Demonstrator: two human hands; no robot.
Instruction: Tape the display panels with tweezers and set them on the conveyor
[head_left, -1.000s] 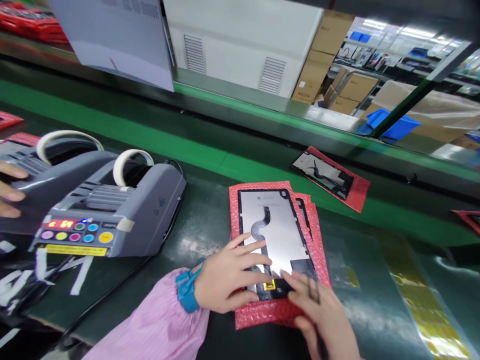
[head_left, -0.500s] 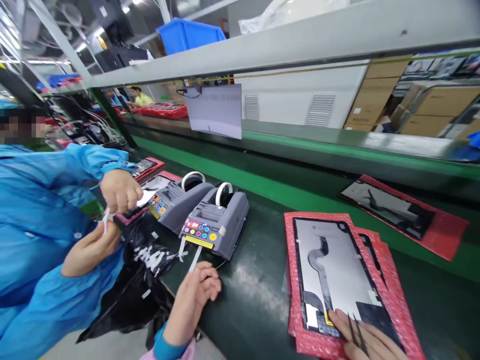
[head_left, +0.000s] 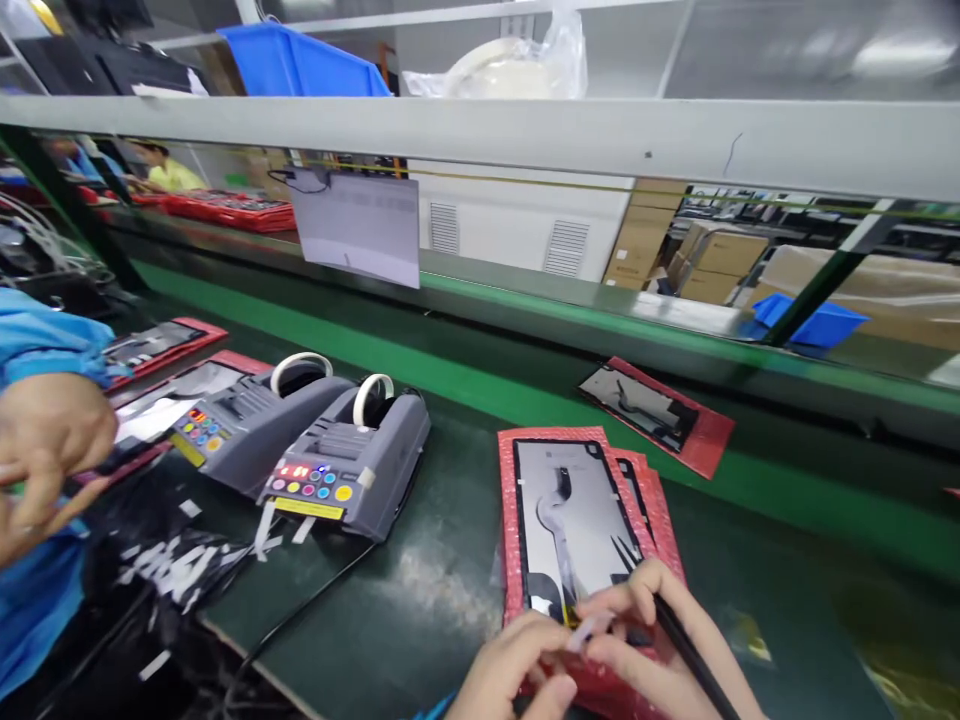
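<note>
My left hand (head_left: 517, 665) is closed on a small whitish strip (head_left: 591, 630) over the lower end of a grey panel. My right hand (head_left: 660, 640) pinches the strip's other side and also holds black tweezers (head_left: 686, 650), tips pointing up and left. Under both hands lies the grey panel (head_left: 600, 520) with a black border and a curved flat cable (head_left: 555, 515), on red bubble wrap (head_left: 511, 540). More wrapped panels are stacked beneath it.
Two grey tape dispensers (head_left: 352, 465) (head_left: 255, 425) stand left of centre, a cable in front. A co-worker's hand (head_left: 56, 450) is at the left edge, near black plastic with white scraps (head_left: 180, 565). Another panel (head_left: 637, 400) lies behind right. A shelf beam (head_left: 487, 130) crosses above.
My left hand has moved right from the tape dispenser to the panel, now holding a strip. My right hand has risen from the panel's lower edge. The view has turned right.
</note>
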